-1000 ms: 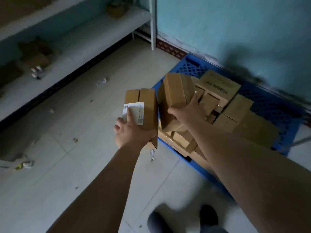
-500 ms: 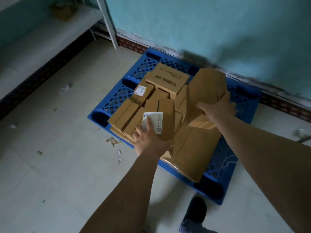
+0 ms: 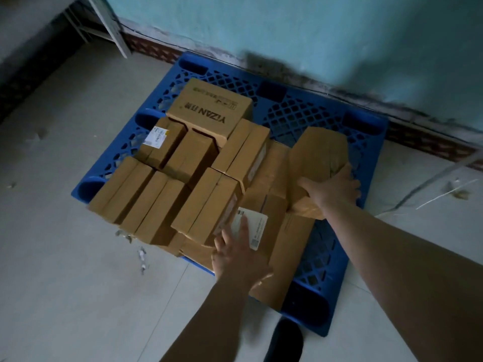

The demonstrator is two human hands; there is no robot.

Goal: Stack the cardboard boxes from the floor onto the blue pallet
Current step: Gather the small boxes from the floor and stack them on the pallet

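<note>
A blue lattice pallet [image 3: 308, 118] lies on the floor against the wall, carrying several brown cardboard boxes. My left hand [image 3: 239, 254] grips a labelled box [image 3: 271, 231] at the pallet's near side, fingers spread over its white label. My right hand [image 3: 333, 189] holds a plain brown box [image 3: 317, 155] tilted on end at the pile's right side. A larger box printed YIZAN [image 3: 209, 109] sits at the back of the pile. Long narrow boxes [image 3: 141, 197] lie side by side along the left front.
A turquoise wall with a dark tiled skirting [image 3: 428, 138] runs behind the pallet. A white shelf leg [image 3: 115, 30] stands at the upper left. Paper scraps [image 3: 141, 254] lie on the pale tiled floor. My dark shoe [image 3: 283, 340] is near the pallet's front corner.
Both hands have carried their boxes down onto the pile on the pallet. The view has swung right and closer, centring on the pallet.
</note>
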